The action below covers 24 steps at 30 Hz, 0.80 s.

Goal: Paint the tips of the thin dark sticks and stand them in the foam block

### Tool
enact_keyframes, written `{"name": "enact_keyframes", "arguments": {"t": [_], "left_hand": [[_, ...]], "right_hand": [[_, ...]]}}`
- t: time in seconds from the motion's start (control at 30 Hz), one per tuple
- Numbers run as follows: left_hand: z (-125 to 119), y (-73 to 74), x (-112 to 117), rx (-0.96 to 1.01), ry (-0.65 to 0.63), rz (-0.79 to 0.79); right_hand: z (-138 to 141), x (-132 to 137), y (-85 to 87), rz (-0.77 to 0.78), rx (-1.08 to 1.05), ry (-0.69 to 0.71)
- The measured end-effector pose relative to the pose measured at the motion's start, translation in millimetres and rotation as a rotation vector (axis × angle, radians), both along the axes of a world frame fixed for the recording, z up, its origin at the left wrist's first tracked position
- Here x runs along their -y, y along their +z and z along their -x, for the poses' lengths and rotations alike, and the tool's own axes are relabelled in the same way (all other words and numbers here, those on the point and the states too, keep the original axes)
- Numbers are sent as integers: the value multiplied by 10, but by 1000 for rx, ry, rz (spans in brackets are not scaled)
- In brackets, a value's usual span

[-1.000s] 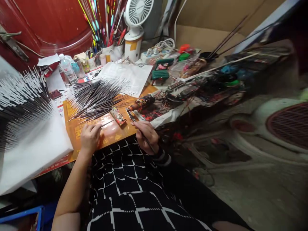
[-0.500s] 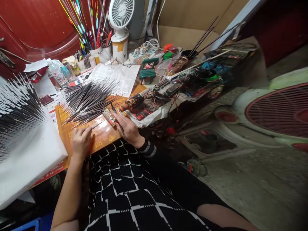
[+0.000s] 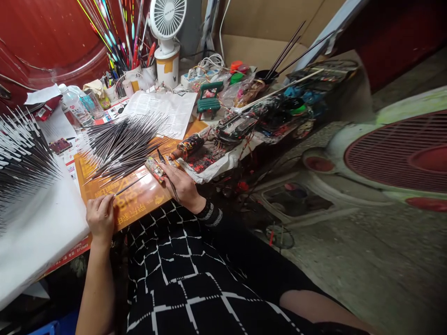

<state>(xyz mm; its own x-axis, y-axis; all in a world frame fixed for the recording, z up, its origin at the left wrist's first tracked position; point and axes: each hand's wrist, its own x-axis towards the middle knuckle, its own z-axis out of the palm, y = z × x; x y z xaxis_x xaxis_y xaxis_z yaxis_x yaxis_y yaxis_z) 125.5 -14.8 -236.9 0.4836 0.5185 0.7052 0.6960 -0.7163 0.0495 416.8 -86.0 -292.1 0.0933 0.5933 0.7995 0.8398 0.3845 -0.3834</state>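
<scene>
My left hand (image 3: 100, 216) is closed, its fingertips pinching one end of a thin dark stick (image 3: 130, 185). The stick slants up across an orange board (image 3: 139, 202) toward a small paint-stained block (image 3: 155, 169). Around that block my right hand (image 3: 183, 187) is closed, and a slim dark tool (image 3: 161, 156) pokes out between its fingers; I cannot make out its kind. Just beyond lies a heap of thin dark sticks (image 3: 122, 144) with pale ends. A paint-crusted cylinder with a brown handle (image 3: 188, 145) lies past my right hand.
At left, many white-tipped sticks (image 3: 24, 149) stand in a white foam block (image 3: 38, 237). Behind are a plastic bottle (image 3: 76, 106), a small white fan (image 3: 168, 19) and cups of colourful floats (image 3: 134, 77). A paint-smeared cloth (image 3: 209, 172) and a small green chair-shaped stand (image 3: 208, 100) are right.
My left hand has moved left, away from my right hand, so more of the thin stick shows between them. My right hand stays on the block. The view has shifted slightly.
</scene>
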Motion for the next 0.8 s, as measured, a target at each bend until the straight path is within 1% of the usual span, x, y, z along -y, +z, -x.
{"name": "enact_keyframes", "arguments": {"t": [0.17, 0.3, 0.4, 0.47, 0.63, 0.8], "left_hand": [[20, -14, 7, 60, -4, 48], [5, -28, 12, 86, -33, 74], [-21, -56, 12, 71, -49, 72], [-30, -74, 17, 63, -41, 82], [-28, -73, 64, 65, 8, 168], [-15, -49, 95, 81, 13, 212]], "right_hand": [[2, 8, 26, -41, 7, 8], [-4, 28, 49, -12, -40, 12], [28, 107, 33, -64, -83, 9], [91, 183, -15, -106, -94, 33], [316, 314, -212, -130, -30, 173], [386, 337, -322, -179, -39, 189]]}}
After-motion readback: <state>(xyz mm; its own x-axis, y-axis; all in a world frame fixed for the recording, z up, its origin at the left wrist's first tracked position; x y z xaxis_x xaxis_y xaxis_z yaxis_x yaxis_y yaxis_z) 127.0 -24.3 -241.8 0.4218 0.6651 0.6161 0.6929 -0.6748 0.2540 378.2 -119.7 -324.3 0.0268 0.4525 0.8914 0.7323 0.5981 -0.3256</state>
